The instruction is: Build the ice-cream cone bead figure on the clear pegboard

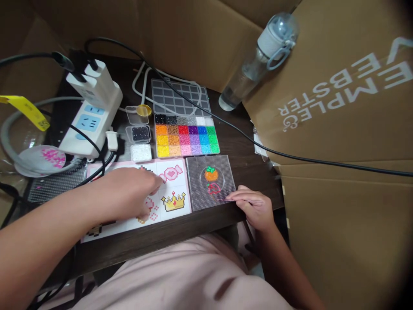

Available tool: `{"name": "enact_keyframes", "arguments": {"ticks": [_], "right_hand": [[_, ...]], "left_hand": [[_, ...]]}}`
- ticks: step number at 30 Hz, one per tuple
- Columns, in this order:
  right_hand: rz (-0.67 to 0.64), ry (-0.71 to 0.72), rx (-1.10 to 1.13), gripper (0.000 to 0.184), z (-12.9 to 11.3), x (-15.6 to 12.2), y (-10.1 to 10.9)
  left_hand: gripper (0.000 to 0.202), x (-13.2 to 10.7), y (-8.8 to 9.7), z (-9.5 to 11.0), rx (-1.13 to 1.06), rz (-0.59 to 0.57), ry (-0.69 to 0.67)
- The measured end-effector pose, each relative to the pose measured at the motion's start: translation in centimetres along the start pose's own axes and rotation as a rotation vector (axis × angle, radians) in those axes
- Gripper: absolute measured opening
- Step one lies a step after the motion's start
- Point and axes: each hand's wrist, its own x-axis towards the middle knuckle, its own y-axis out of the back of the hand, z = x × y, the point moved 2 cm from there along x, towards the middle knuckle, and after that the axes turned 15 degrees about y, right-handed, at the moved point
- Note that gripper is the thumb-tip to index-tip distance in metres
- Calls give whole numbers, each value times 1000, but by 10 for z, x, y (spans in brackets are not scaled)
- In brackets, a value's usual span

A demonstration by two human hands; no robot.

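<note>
Now pegboard btwn R hand, pinching thin tool, & L hand over pattern sheet, grip unclear

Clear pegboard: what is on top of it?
On the pegboard sit a green-topped orange bead fruit and, beside it, a pink-red bead shape. The right hand and tweezers cover part of the pegboard near its right edge; whatever lies beneath is hidden.

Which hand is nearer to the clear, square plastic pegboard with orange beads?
The right hand, at the right edge of the pegboard. The left hand is farther left, over the white paper pattern sheet.
</note>
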Motion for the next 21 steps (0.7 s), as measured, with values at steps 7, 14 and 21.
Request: {"name": "enact_keyframes", "arguments": {"ticks": [7,14,21], "right_hand": [[-12,-4,2,22,0,0,0],[-18,20,3,19,1,1,0],[38,-8,38,20,-3,3,3]], "left_hand": [[27,0,0,0,8,-2,13],[28,0,0,0,20,-7,16],[29,0,1,1,40,-16,15]]}}
